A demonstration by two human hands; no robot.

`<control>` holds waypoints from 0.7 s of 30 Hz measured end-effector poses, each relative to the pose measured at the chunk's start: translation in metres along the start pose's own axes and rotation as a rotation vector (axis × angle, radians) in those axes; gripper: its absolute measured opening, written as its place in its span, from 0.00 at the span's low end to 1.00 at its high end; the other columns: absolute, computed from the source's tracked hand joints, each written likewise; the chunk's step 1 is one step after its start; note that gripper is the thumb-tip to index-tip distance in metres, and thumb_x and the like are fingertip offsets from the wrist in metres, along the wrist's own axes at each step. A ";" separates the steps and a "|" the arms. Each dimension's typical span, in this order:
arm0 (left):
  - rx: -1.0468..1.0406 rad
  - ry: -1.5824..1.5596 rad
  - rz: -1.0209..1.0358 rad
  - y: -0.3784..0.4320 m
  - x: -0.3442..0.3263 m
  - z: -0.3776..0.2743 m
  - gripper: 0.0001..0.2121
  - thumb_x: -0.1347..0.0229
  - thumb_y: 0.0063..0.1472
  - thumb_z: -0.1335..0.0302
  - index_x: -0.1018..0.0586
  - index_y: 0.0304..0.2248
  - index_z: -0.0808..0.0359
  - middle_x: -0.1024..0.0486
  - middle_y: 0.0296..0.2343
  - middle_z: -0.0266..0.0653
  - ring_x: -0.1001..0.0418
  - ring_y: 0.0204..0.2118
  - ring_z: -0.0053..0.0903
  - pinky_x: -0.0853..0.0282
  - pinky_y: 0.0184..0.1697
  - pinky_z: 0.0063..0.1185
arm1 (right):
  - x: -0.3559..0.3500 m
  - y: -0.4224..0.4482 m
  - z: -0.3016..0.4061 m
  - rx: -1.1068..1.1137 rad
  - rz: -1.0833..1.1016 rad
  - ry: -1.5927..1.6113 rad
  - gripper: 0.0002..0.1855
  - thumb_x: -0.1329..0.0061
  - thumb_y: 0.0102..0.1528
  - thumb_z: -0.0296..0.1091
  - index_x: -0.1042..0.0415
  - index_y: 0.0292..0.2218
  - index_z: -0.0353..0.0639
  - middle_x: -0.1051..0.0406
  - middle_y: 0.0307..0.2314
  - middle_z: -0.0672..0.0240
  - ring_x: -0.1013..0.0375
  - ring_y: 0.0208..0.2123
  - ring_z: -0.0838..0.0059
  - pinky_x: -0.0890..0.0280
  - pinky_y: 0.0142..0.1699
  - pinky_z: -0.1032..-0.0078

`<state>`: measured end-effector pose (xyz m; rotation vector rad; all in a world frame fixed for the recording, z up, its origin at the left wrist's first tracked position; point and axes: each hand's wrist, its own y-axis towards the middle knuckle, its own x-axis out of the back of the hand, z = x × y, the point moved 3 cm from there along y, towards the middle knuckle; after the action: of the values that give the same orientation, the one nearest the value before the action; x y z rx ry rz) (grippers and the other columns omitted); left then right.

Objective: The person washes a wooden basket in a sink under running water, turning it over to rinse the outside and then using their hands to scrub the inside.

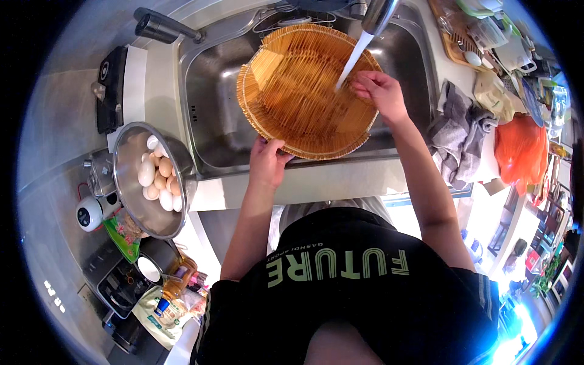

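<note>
A round, shallow basket of thin wooden or bamboo strips (310, 91) is tilted over the stainless steel sink (214, 105). My left hand (269, 159) grips its near rim, thumb on the edge. Inside the basket, at its right side, is my right hand (378, 93), fingers bent together beside the stream of water; whether they pinch anything is hidden. Water (356, 59) runs from the metal faucet (381, 16) onto the basket's strips.
A steel bowl (130, 182) of white and brown eggs (159, 175) stands left of the sink. To the right lie a grey towel (461, 132), an orange plastic bag (520, 148) and a wooden board (449, 43). A black faucet (166, 27) juts over the back left corner.
</note>
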<state>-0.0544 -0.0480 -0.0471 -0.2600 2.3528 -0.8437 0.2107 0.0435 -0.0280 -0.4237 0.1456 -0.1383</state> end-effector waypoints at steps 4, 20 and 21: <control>0.076 0.013 0.042 0.004 -0.006 0.005 0.16 0.54 0.50 0.82 0.32 0.41 0.66 0.30 0.36 0.39 0.31 0.39 0.32 0.31 0.41 0.35 | -0.016 0.015 0.000 -0.155 0.093 0.110 0.12 0.59 0.56 0.31 0.33 0.38 0.32 0.30 0.30 0.65 0.29 0.31 0.79 0.33 0.36 0.86; 0.257 0.112 0.170 -0.006 -0.048 0.021 0.36 0.56 0.48 0.85 0.54 0.55 0.50 0.40 0.46 0.38 0.35 0.45 0.35 0.34 0.43 0.42 | -0.107 0.058 0.012 0.411 0.723 -1.356 0.21 0.53 0.50 0.50 0.28 0.36 0.40 0.28 0.27 0.57 0.28 0.29 0.61 0.34 0.37 0.70; 0.262 0.114 0.191 -0.005 -0.055 0.022 0.36 0.56 0.48 0.85 0.54 0.55 0.50 0.40 0.46 0.38 0.35 0.45 0.35 0.34 0.43 0.42 | -0.089 0.088 0.002 0.575 0.599 -1.521 0.24 0.52 0.47 0.56 0.26 0.31 0.40 0.28 0.24 0.57 0.28 0.29 0.60 0.35 0.36 0.68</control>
<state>0.0024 -0.0429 -0.0309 0.1229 2.2931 -1.0811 0.1325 0.1385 -0.0534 0.1820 -1.2370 0.7297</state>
